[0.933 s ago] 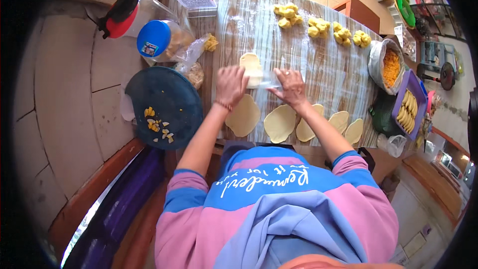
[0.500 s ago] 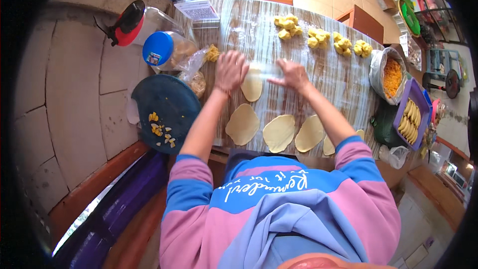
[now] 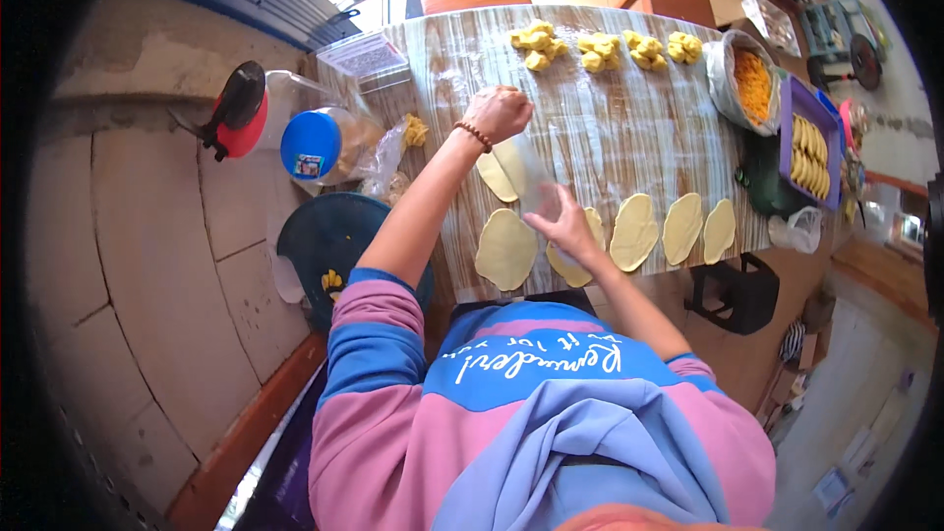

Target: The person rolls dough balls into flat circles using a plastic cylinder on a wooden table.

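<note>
A blurred, see-through roller (image 3: 532,175) slants over a flattened dough piece (image 3: 499,175) on the table. My left hand (image 3: 498,111), with a beaded bracelet at the wrist, is closed round its far end. At the near end, the thumb and fingers of my right hand (image 3: 567,224) grip it. Part of the dough shows to the left of the roller. Flat dough ovals lie in a row along the near edge, among them a large oval (image 3: 506,250) and another oval (image 3: 634,232). My right hand partly covers one of them.
Clumps of yellow dough balls (image 3: 598,52) line the far side. At the right stand a lined tub of orange filling (image 3: 752,86) and a purple tray (image 3: 834,128) of shaped pieces. A blue-lidded jar (image 3: 311,146) and a dark green basin (image 3: 324,226) are at the left.
The roller has swung from crosswise to slanting. My right hand has come down toward me, while my left has closed and moved slightly away. The whole view has shifted, showing more of the dough row.
</note>
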Action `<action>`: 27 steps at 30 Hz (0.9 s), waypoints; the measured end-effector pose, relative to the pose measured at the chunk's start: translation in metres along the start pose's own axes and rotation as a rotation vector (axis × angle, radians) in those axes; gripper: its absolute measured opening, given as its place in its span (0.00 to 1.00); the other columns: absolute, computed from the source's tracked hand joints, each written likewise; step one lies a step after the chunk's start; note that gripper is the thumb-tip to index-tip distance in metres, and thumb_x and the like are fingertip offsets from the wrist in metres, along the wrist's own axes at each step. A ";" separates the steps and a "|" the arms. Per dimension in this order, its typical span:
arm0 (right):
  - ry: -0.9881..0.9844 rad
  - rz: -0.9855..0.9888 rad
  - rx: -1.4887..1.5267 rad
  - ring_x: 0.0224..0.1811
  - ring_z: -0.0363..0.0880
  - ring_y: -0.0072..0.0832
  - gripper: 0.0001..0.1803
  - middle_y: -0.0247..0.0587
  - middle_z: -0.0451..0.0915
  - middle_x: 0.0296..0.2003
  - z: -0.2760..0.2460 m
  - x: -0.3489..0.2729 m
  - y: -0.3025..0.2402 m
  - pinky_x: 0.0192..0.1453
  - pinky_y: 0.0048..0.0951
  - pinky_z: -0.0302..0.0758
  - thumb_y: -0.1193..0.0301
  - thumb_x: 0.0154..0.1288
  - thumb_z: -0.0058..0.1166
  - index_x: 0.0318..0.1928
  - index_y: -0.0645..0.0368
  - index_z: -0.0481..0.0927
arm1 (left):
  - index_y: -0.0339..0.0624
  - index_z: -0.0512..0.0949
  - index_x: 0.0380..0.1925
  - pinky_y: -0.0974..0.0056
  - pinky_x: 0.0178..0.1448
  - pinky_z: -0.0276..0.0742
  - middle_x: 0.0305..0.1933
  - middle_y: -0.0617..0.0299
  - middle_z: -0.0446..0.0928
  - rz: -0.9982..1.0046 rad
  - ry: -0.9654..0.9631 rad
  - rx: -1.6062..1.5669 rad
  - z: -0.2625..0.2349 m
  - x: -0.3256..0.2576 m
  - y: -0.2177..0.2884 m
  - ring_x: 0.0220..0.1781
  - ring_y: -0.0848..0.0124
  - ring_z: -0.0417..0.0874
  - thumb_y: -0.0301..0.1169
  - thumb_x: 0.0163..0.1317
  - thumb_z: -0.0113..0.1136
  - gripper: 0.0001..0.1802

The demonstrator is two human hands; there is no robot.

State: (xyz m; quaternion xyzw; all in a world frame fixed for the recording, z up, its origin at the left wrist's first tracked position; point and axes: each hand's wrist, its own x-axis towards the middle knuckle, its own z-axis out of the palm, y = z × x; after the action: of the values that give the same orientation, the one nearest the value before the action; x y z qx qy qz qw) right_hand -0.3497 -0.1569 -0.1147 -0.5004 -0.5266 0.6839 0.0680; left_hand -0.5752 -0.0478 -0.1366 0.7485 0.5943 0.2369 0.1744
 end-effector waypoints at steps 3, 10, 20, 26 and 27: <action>0.549 -0.381 -0.511 0.41 0.82 0.43 0.37 0.49 0.80 0.43 0.048 0.014 0.030 0.43 0.42 0.81 0.60 0.59 0.68 0.63 0.61 0.66 | 0.40 0.80 0.20 0.51 0.42 0.78 0.25 0.52 0.80 0.123 -0.155 0.107 0.015 -0.002 0.000 0.32 0.53 0.83 0.42 0.66 0.52 0.21; 0.686 -0.416 -0.934 0.52 0.75 0.52 0.48 0.58 0.71 0.56 0.085 0.046 0.048 0.53 0.49 0.76 0.61 0.59 0.64 0.74 0.58 0.52 | 0.45 0.77 0.27 0.56 0.52 0.69 0.30 0.60 0.77 0.226 0.064 0.149 0.003 -0.051 -0.030 0.40 0.60 0.77 0.38 0.69 0.48 0.15; 0.556 -0.573 -0.798 0.56 0.74 0.46 0.48 0.48 0.71 0.55 0.076 0.018 0.040 0.56 0.47 0.74 0.68 0.53 0.68 0.74 0.46 0.58 | 0.44 0.76 0.34 0.53 0.60 0.64 0.39 0.57 0.74 0.239 -0.035 0.221 -0.022 -0.086 -0.037 0.50 0.59 0.73 0.42 0.66 0.54 0.13; 0.755 -0.485 -1.083 0.54 0.72 0.40 0.47 0.44 0.74 0.53 0.036 0.040 0.044 0.55 0.42 0.71 0.57 0.52 0.69 0.70 0.54 0.62 | 0.44 0.76 0.39 0.52 0.60 0.64 0.41 0.56 0.74 0.249 -0.048 0.276 0.015 -0.019 -0.009 0.50 0.57 0.74 0.44 0.68 0.51 0.15; 0.762 -0.428 -1.089 0.54 0.72 0.39 0.46 0.44 0.75 0.52 0.031 0.042 0.045 0.56 0.42 0.70 0.53 0.52 0.69 0.69 0.56 0.64 | 0.44 0.76 0.40 0.52 0.61 0.63 0.42 0.55 0.74 0.234 -0.073 0.281 0.021 -0.006 -0.004 0.50 0.57 0.74 0.45 0.68 0.50 0.17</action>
State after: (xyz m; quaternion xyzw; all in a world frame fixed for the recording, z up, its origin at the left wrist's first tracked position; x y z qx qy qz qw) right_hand -0.3742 -0.1705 -0.1776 -0.5536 -0.8209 0.0712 0.1206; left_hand -0.5678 -0.0517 -0.1575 0.8377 0.5236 0.1428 0.0606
